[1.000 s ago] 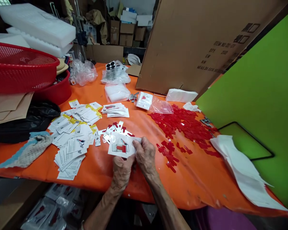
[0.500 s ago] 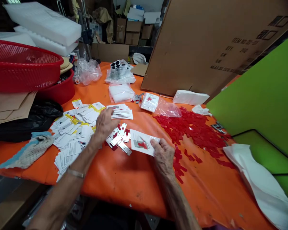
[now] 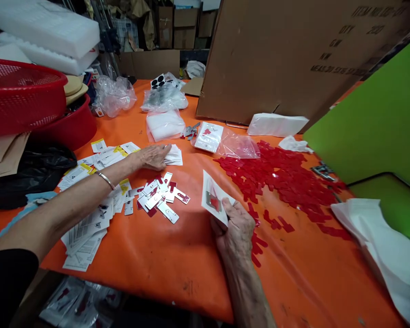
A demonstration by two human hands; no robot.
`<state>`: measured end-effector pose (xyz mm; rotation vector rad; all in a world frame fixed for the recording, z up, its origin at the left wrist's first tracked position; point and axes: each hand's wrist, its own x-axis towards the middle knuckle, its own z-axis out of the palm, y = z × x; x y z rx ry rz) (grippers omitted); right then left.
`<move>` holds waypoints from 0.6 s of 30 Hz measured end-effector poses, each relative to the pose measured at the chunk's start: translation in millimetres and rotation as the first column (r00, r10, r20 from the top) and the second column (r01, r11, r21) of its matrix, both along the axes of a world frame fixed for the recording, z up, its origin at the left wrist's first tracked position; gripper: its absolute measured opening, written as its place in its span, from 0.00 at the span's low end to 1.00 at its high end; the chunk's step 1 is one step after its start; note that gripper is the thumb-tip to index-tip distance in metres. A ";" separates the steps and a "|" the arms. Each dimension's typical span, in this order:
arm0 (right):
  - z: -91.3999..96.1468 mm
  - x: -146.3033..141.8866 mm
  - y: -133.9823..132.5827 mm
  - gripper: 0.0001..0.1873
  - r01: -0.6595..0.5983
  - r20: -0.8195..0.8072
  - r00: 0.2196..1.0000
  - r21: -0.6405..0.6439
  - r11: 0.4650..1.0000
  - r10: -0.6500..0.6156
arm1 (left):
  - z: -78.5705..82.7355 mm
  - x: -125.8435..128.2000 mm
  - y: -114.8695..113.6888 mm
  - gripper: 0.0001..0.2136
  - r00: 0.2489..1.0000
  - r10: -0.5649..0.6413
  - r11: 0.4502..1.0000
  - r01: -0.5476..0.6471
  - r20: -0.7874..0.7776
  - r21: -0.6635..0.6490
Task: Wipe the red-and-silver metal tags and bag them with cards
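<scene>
My right hand [image 3: 237, 223] pinches a white card [image 3: 207, 187] by its lower right corner. The card is tilted up and bears a flat metal piece with a red piece on it. Across the table, my left hand [image 3: 153, 157] reaches to a stack of white cards [image 3: 174, 156], its outstretched fingers lying over the stack's left part. Just below that hand is a loose heap of small metal plates [image 3: 160, 193], with red pieces among them. Printed white and yellow cards [image 3: 95, 223] lie spread under and around my left forearm.
Many flat red pieces [image 3: 287, 187] cover the right of the orange table [image 3: 150, 264]. Behind them stand a large cardboard box [image 3: 259, 68] and a green panel [image 3: 372, 118]. Red baskets [image 3: 23, 102] are at the left. A plastic bag [image 3: 241, 145] lies beside a packet pile [image 3: 209, 136].
My left hand has moved from above the metal plates onto the stack of white cards. The card in my right hand has turned more upright. The view has shifted slightly.
</scene>
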<state>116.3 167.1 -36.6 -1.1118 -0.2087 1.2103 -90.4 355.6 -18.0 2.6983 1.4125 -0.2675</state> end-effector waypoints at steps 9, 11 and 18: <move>2.0 -0.1 -0.4 0.15 -0.023 0.006 1.000 -0.037 0.999 0.023 | -4.0 9.6 12.8 0.24 0.947 -0.239 0.963 0.259 -0.214 0.070; 2.0 -0.9 -0.6 0.15 -0.024 0.021 0.999 -0.038 0.999 0.025 | -8.0 10.0 21.6 0.22 0.938 -0.267 0.952 0.292 -0.223 0.090; 4.8 -1.8 0.7 0.16 -0.027 0.070 0.997 -0.056 0.998 0.031 | -20.0 22.8 57.9 0.19 0.936 -0.307 0.928 0.334 -0.172 0.165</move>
